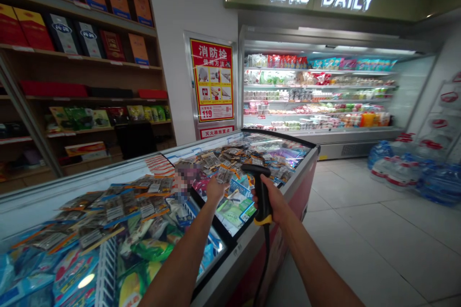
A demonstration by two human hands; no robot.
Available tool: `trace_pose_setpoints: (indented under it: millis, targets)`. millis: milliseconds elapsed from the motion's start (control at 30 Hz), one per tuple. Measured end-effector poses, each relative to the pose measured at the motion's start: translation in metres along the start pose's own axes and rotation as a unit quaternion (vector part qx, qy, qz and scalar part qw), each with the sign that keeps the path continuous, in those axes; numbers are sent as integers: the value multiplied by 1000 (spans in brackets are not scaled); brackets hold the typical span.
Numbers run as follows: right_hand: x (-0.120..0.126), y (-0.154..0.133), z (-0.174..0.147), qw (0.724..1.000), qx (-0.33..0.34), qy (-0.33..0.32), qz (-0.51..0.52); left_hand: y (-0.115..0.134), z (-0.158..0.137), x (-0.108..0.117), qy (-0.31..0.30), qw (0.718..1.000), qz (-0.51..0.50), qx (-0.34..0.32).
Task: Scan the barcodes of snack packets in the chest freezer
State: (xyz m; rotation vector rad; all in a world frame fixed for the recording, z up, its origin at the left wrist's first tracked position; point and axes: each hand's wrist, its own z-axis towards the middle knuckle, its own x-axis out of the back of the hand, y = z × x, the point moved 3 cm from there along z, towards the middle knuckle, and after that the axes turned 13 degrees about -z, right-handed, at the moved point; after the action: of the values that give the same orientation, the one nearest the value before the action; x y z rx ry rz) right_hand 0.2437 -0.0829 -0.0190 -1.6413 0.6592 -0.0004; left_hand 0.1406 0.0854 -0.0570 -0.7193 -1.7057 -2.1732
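Observation:
My right hand [274, 197] is wrapped around the handle of a black and yellow barcode scanner [262, 196], its cord hanging down over the freezer's edge. The scanner's head points left, toward my left hand [216, 189]. Between the left fingers is a small flat snack packet [225, 174], raised above the glass; its print is too small to read. Many similar packets with orange and blue edges lie loose beyond it in a pile [237, 155], and another pile [122, 203] spreads to the left. They rest on top of a chest freezer [234, 249] with sliding glass lids.
Bagged frozen goods [153, 249] and a white wire divider [106, 268] show inside the freezer. Shelves of boxes [108, 76] stand at left. A lit open fridge [320, 91] is at the back. Bottled water packs [399, 170] sit on the tiled floor [345, 230] at right.

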Motion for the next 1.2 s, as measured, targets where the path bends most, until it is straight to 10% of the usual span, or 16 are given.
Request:
trace_pose_setpoints:
  millis: [800,1200]
  targets:
    - [-30,-3,-4,997,13,-69,4,-20,-1,63,123,990,55,-51]
    - [-30,3,5,999,16,-42,-3,-44,-23,122,217,927,294,-81]
